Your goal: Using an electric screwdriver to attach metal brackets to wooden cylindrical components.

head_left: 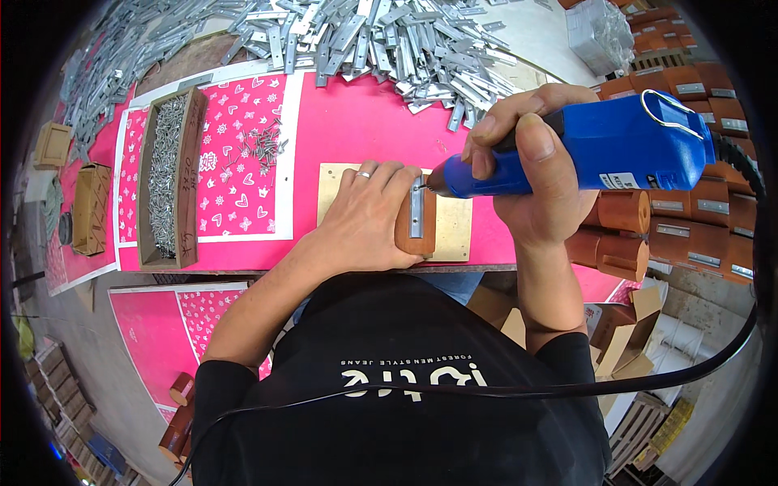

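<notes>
So we're at the pink work table, and everything here sits relative to the small pale backing board near its front edge. Behind the board there's a huge heap of loose metal plates, way more than we've used. To the right of it, a stack of brown wooden blocks that already carry their plates, so a good batch looks done. To the left, a long wooden tray of screws, with a few loose screws between tray and board.

On the board itself lies the wooden block we're working on, metal plate on top. Our right hand is wrapped fully round the blue electric screwdriver, its tip at the plate's far end. Our left hand lies flat over the block, fingers spread, pinning it down. Looks like the first screw of this one, with the near end left, though we can't tell for sure.
</notes>
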The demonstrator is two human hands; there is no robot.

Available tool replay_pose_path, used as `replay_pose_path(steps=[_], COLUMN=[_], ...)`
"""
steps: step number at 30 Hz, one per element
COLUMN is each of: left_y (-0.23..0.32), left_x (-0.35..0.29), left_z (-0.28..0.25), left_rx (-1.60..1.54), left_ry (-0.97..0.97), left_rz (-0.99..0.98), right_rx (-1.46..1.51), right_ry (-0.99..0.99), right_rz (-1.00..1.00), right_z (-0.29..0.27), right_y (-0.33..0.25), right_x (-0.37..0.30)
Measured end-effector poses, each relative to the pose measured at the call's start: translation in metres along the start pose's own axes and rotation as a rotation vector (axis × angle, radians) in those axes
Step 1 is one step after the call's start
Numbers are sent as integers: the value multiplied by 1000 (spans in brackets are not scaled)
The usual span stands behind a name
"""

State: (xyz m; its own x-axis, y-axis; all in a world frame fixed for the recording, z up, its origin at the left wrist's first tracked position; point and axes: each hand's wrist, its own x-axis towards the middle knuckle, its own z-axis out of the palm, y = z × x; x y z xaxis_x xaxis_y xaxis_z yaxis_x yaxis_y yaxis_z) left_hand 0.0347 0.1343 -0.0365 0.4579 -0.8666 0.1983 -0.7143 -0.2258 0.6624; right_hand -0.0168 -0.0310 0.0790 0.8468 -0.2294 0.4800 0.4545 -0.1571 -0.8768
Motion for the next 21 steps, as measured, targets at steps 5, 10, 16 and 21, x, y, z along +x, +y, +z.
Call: replay_pose_path(steps=[5, 10, 16, 21], left_y=[2, 3, 2, 1], left_x=[1, 3, 3, 1], left_z=[-2, -2, -1, 1], left_rx=[14, 11, -16, 12], left_ry=[-13, -19, -23, -25], left_rz=[-14, -16, -22, -29], right_rx=[14, -96, -81, -77], right_ry=[-17, -9, 14, -33], right_rz=[8, -22, 24, 16], right_z=[0, 2, 9, 8], right_y=[-1, 1, 2, 5], right_x=[-6, -9, -6, -5])
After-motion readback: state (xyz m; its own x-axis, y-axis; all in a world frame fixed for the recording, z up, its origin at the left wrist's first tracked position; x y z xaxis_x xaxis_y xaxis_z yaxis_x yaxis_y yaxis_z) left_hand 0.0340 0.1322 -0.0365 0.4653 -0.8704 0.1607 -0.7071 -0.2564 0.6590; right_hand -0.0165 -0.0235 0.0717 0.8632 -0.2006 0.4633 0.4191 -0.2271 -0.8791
